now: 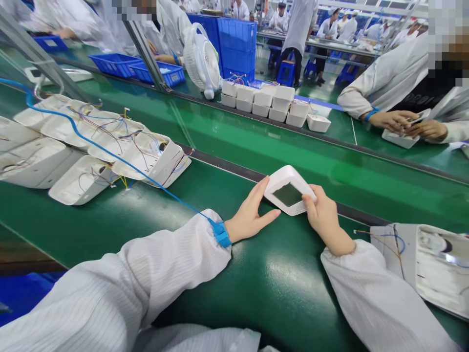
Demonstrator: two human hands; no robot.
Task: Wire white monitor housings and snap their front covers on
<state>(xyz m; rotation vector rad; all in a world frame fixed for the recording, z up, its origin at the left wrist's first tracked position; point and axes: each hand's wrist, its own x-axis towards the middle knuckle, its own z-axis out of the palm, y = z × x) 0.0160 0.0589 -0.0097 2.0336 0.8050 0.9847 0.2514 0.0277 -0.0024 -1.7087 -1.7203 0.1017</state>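
A white plastic device with a grey display window is tilted up over the near edge of the green belt. My right hand grips its right corner, thumb on the front face. My left hand is at its left corner, fingers stretched out and thumb apart, the fingertips by the casing's edge. A blue wrist strap with a blue cord is around my left wrist.
White housings with loose wires cover the bench at left; another wired housing lies at right. Beyond the belt stand stacked white cases, a white fan and blue bins. A person's hands work across at right.
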